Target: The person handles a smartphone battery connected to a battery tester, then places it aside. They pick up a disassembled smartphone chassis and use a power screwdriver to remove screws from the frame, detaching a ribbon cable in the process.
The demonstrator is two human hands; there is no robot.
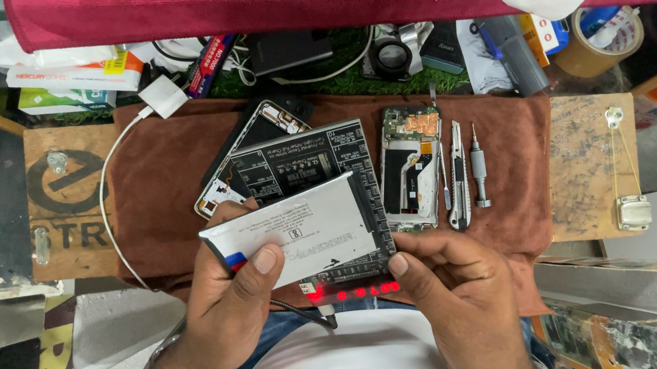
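Left hand closed on flat white phone battery, thumb on top near its lower edge. Right hand pinching battery's right corner, pressing it onto black tester board beneath; row of red lights lit along board's near edge. Battery apparently seated and under test. Opened phone well apart on brown cloth, still without battery; screwdriver and tweezers just beside it, untouched.

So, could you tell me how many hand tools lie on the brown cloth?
2: a utility knife beside the opened phone, and a screwdriver just right of it; others may be hidden.
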